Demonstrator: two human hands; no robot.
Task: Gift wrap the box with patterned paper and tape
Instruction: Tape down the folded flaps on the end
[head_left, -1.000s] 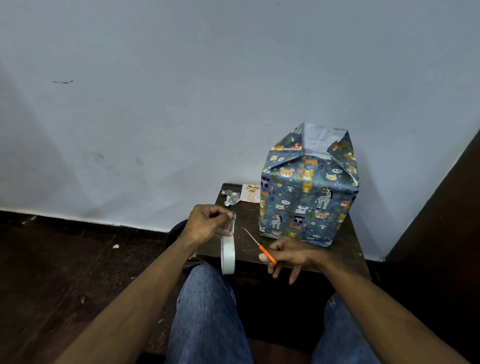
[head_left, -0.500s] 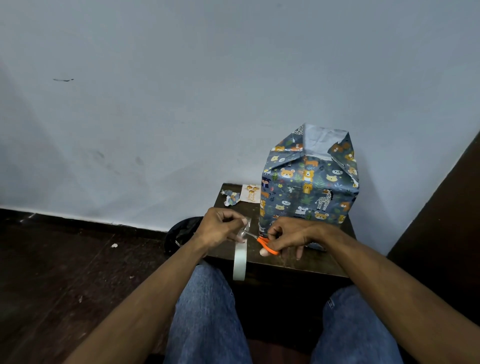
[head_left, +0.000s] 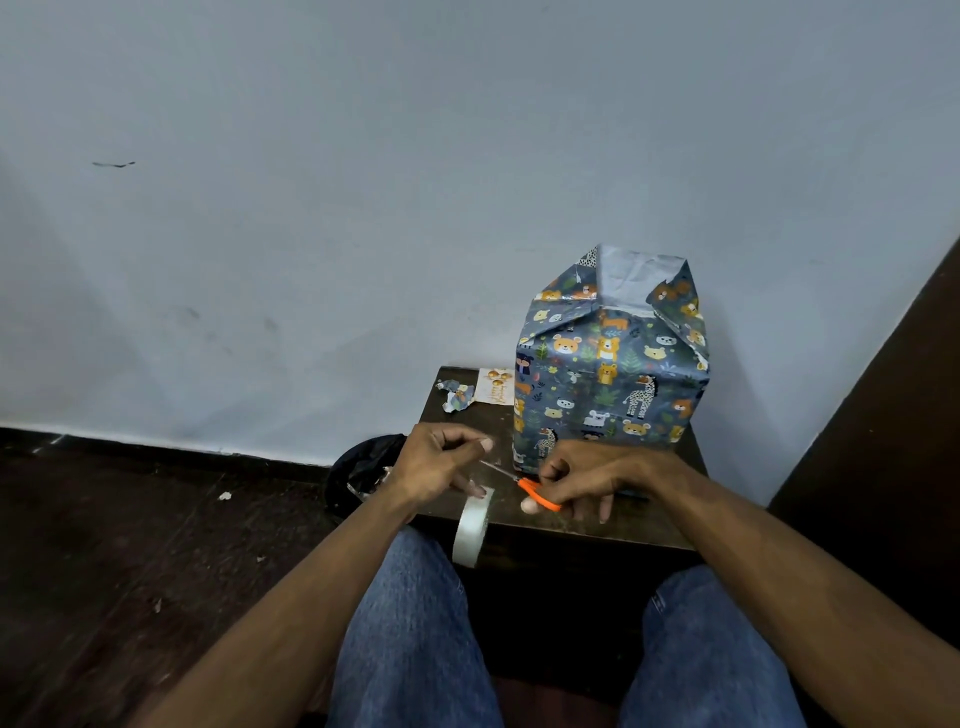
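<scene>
Tape roll (head_left: 470, 530): hangs at the counter's (head_left: 576, 525) near edge, below the left hand (head_left: 441, 462).
Left hand: fingers curled, pinching the tape strip.
Right hand (head_left: 582, 480): grips orange scissors (head_left: 535, 491), blades toward the strip.
Box (head_left: 610, 358): upright behind the hands, in animal-print paper, top flaps unsealed.

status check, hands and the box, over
Left hand pinches tape strip, tape roll hanging below. Right hand grips orange scissors, blades at strip. Wrapped box upright, top flaps unsealed. Nothing blocking.

Black bag (head_left: 363, 470) on dark floor (head_left: 130, 545); card (head_left: 496, 392) on small table (head_left: 571, 525).
</scene>
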